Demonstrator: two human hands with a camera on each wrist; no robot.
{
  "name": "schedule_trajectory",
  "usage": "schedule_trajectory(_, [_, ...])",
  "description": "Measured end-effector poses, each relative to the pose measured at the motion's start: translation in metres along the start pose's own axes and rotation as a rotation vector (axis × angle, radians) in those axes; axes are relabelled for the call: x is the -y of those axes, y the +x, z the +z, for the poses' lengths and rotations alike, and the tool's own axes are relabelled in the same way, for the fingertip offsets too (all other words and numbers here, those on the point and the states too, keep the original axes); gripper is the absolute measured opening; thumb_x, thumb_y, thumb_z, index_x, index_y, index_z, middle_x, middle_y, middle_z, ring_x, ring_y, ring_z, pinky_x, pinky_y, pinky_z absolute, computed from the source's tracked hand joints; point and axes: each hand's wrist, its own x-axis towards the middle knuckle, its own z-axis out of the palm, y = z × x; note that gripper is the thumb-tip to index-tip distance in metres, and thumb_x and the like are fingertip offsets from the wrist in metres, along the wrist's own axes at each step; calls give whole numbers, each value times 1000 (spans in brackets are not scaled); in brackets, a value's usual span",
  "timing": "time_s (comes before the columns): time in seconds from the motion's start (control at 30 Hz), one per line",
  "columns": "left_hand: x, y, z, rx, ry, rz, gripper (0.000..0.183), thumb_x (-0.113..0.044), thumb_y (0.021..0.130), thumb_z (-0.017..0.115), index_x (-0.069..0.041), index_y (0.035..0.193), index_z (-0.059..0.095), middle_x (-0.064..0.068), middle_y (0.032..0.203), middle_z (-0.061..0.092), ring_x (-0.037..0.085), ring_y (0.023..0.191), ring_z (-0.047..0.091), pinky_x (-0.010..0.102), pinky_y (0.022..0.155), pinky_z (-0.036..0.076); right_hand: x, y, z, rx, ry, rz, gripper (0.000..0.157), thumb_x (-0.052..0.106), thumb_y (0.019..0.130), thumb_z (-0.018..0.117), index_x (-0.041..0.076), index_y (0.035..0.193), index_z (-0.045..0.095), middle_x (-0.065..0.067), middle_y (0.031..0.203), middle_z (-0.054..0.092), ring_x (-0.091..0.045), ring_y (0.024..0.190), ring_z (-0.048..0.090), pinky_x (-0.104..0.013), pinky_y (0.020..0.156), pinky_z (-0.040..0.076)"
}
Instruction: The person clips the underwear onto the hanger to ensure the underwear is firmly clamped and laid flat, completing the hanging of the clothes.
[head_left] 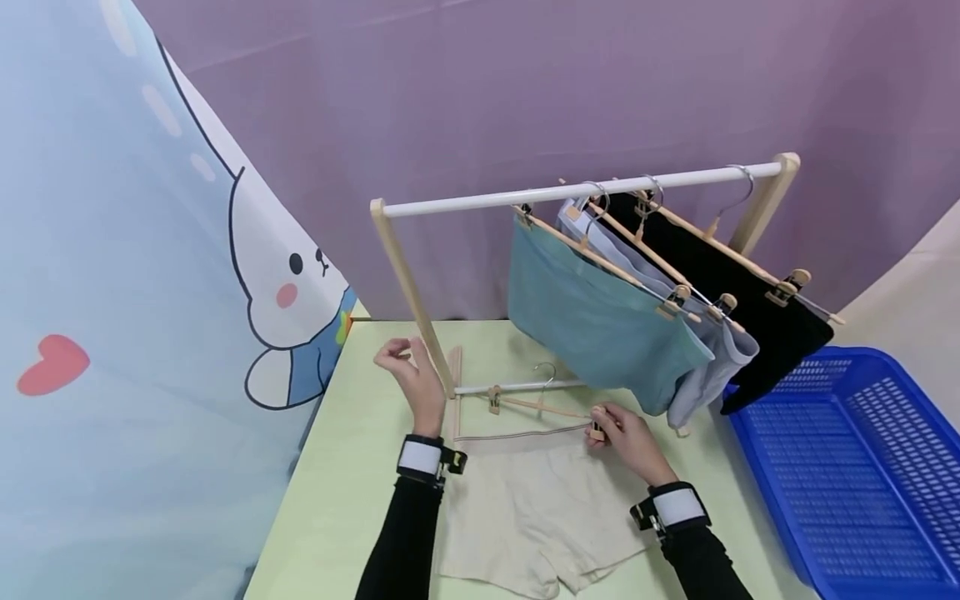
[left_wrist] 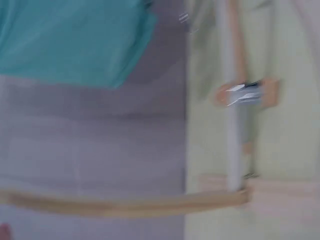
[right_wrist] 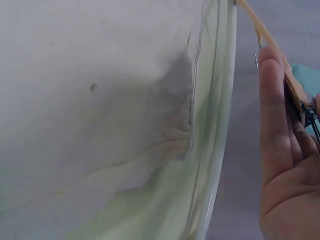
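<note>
Cream shorts lie flat on the pale green table, waistband toward the rack. Above the waistband, a wooden clip hanger extends from its left clip to my right hand. That hand pinches the hanger's right-end clip between thumb and fingers; the right wrist view shows the hanger running up from my palm. My left hand is raised beside the rack's left post, fingers loosely bent and holding nothing. The left wrist view shows the far clip near the lower bar.
Teal shorts, light blue shorts and black shorts hang from the rack's white top bar, over the table's right side. At the right stands a blue plastic basket. A purple curtain forms the backdrop.
</note>
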Motion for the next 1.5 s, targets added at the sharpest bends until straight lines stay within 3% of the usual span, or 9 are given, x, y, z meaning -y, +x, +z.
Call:
schedule_trajectory(0.07, [9, -15, 5, -9, 11, 29, 22, -5, 101, 50, 10, 103, 34, 14, 102, 41, 16, 94, 41, 28, 85, 29, -2, 2, -4, 26, 11, -2, 34, 33, 105, 49, 1, 97, 56, -15, 84, 66, -22, 73, 66, -39, 69, 55])
schedule_trajectory(0.13, [16, -31, 10, 97, 44, 34, 14, -2, 100, 52, 5, 98, 39, 9, 95, 44, 14, 88, 43, 28, 82, 34, -4, 5, -8, 79, 34, -18, 34, 31, 106, 48, -2, 98, 54, -18, 84, 64, -23, 74, 66, -41, 69, 56])
schedule_trajectory(0.4, [38, -93, 51, 1026, 410, -5, 28, -28, 100, 60, -8, 119, 58, 6, 116, 59, 22, 108, 59, 35, 94, 50, -9, 21, -22, 292, 75, -85, 32, 24, 108, 43, -6, 101, 51, -26, 85, 55, -24, 70, 61, -44, 66, 56])
schedule_trajectory(0.57, [35, -114, 89, 1299, 500, -43, 52, -37, 101, 57, -2, 139, 51, 14, 137, 55, 25, 126, 54, 35, 103, 46, -14, 28, -28, 358, 43, -63, 33, 26, 108, 43, -6, 109, 51, -27, 80, 54, -33, 66, 63, -45, 65, 56])
schedule_trajectory(0.73, [28, -118, 113, 1429, 438, -110, 36, -36, 106, 47, -3, 119, 54, 7, 103, 60, 17, 86, 60, 26, 72, 47, -17, 29, -36, 373, 29, -70, 41, 22, 108, 44, -8, 135, 48, -26, 80, 59, -37, 62, 63, -46, 59, 55])
schedule_trajectory(0.87, [38, -118, 123, 1499, 260, -202, 39, -36, 108, 41, -4, 98, 61, 10, 76, 55, 22, 62, 52, 24, 58, 40, -16, 32, -35, 299, -55, -99, 33, 18, 103, 56, -4, 127, 59, -18, 77, 62, -30, 60, 60, -36, 54, 51])
schedule_trajectory(1.07, [61, -121, 131, 1520, 205, -243, 29, -30, 103, 56, -5, 106, 70, 4, 80, 65, 12, 65, 57, 20, 60, 45, -14, 34, -31, 141, -131, -43, 27, 4, 94, 65, -6, 119, 61, -15, 93, 66, -17, 76, 61, -29, 65, 51])
schedule_trajectory(1.3, [67, -121, 134, 1498, 284, -244, 24, -27, 99, 63, -10, 112, 74, 2, 103, 74, 5, 84, 66, 21, 73, 51, -21, 22, -30, 15, -293, 69, 50, 17, 89, 76, -3, 129, 54, -21, 126, 57, -39, 115, 57, -52, 93, 48])
schedule_trajectory(1.5, [69, -120, 135, 1457, 322, -222, 25, -32, 98, 63, -12, 107, 75, 4, 98, 74, 9, 82, 67, 22, 72, 51, -35, 13, -22, -27, -561, 85, 54, 22, 82, 82, -5, 123, 58, -24, 116, 59, -42, 110, 55, -53, 91, 46])
